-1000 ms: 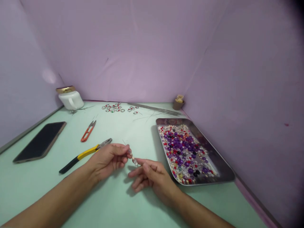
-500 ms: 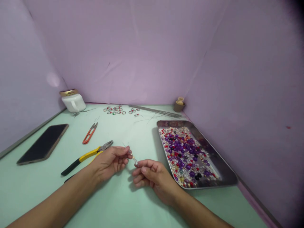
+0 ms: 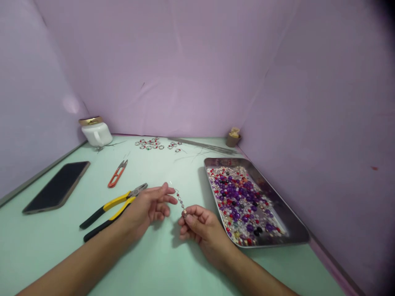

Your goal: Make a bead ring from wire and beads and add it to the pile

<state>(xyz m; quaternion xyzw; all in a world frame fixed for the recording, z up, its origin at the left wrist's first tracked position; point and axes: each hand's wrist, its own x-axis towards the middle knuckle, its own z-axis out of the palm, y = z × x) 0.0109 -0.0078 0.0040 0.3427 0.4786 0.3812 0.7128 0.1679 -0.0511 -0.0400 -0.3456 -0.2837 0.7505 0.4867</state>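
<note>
Between the thumb and fingers of my right hand (image 3: 199, 226) is the lower end of a beaded wire (image 3: 180, 202). It stands slanted up to the left, with silvery beads and a red one along it and a thin bare wire end at the top. My left hand (image 3: 159, 203) is open, its fingers parted, beside the upper part of the wire. Whether a fingertip touches the wire, I cannot tell. Yellow-and-black pliers (image 3: 115, 207) lie with their jaws open, partly behind my left wrist. To the right of my right hand is a metal tray (image 3: 285, 209) of mixed beads (image 3: 237, 197).
Orange thread snips (image 3: 116, 174) and a phone (image 3: 58, 185) lie at the left. Several small beaded rings (image 3: 149, 143) and a bundle of wires (image 3: 203, 144) are at the back. A white jar (image 3: 97, 133) and a small brown pot (image 3: 233, 137) stand near the walls.
My left hand has let go of the beaded wire and its fingers have spread. My right hand has shifted slightly right with the wire, and more of its beads now show.
</note>
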